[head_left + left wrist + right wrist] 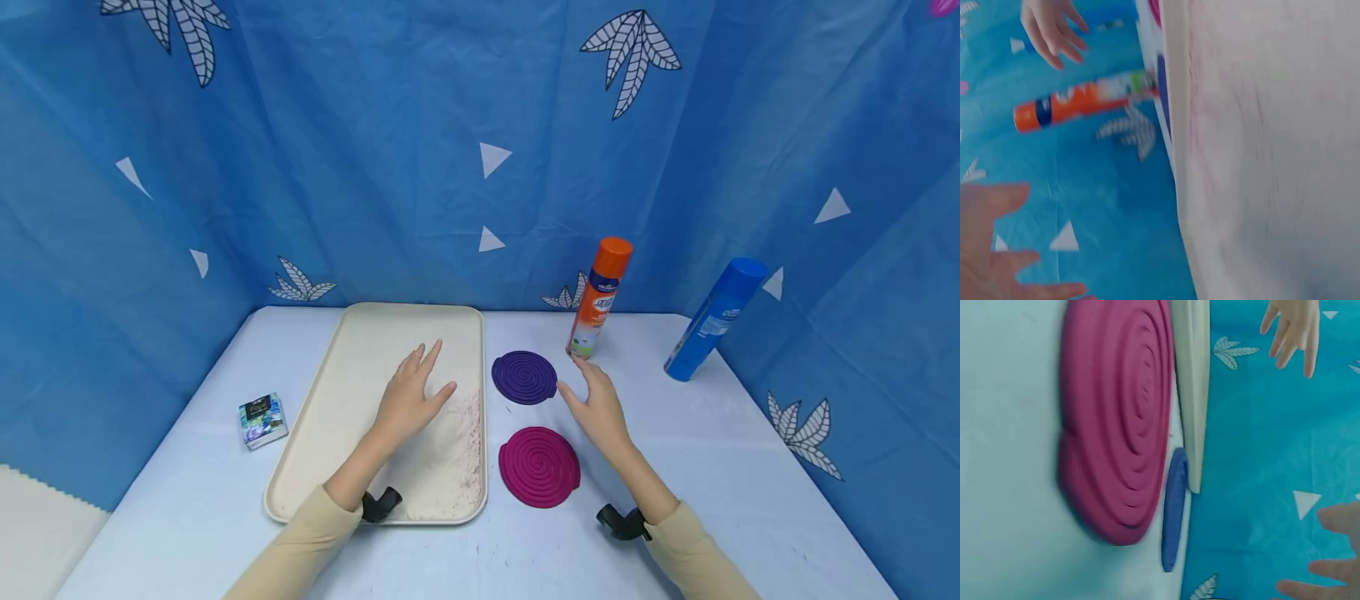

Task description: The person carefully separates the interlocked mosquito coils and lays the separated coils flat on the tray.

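My left hand (411, 397) hovers over the cream tray (352, 367), fingers spread and holding nothing. To the right of the tray, my right hand (598, 410) is held with its fingers extended and nothing in them. Its fingertips overlap the base of the orange spray can (597, 300) in the head view. Left of that hand lie two spiral coil mats: a purple one (524, 377) farther back and a magenta one (539, 467) nearer. In the right wrist view the magenta mat (1122, 419) fills much of the left side.
A blue spray can (714, 321) stands at the back right. Left of the tray sits a small patterned box (263, 421). A blue curtain (420, 150) hangs behind and beside the white table (450, 562). Reddish marks streak the tray's right part.
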A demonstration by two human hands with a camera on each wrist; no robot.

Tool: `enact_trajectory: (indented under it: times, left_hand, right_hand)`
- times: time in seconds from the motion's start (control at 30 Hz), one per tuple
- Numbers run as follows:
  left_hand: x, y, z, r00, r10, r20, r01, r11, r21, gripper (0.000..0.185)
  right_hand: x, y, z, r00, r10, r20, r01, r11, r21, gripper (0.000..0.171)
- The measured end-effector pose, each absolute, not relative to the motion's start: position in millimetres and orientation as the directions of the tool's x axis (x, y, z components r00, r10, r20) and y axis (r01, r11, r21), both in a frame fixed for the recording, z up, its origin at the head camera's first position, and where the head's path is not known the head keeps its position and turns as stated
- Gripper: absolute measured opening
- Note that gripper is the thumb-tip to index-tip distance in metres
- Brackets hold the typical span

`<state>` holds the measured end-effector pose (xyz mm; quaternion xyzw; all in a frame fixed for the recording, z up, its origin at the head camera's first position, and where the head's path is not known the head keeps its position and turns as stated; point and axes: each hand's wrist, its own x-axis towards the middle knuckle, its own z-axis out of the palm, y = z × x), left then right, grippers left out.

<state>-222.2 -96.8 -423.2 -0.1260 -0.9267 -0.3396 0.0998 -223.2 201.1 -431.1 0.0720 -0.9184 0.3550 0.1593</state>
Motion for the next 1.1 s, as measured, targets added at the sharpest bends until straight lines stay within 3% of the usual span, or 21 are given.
enact_trajectory:
  times: [0.17, 0.37, 0.5, 0.73, 1.1]
  left_hand:
    - [-207.6, -75.5, -427.3, -0.969, 0.11, 0.222, 0.247, 0.503, 0.828, 0.066]
    - [-186.2, -49.4, -436.0, -0.976, 0.169, 0.139, 0.181, 0.268, 0.946, 0.063]
    - [-172.7, -37.9, -441.9, -0.971, 0.21, 0.116, 0.168, 0.25, 0.954, 0.064]
    - [-150.8, -19.6, -454.6, -0.946, 0.319, -0.058, 0.015, 0.221, 0.975, 0.069]
    - [-133.9, -8.0, -453.5, -0.911, 0.41, -0.045, 0.074, 0.271, 0.96, 0.075]
  right_hand:
    - [-215.9, 208.6, -443.2, -0.954, 0.038, 0.299, -0.22, 0.59, -0.777, 0.04]
    - [-204.6, 215.5, -459.9, -0.987, 0.032, 0.16, -0.122, 0.509, -0.852, 0.036]
    - [-195.4, 216.8, -467.2, -0.997, 0.031, 0.076, -0.052, 0.482, -0.875, 0.035]
    - [-182.9, 214.6, -480.3, -0.997, 0.068, 0.022, 0.013, 0.465, -0.885, 0.034]
    - [-167.9, 205.7, -483.9, -0.994, 0.047, 0.102, -0.062, 0.523, -0.85, 0.036]
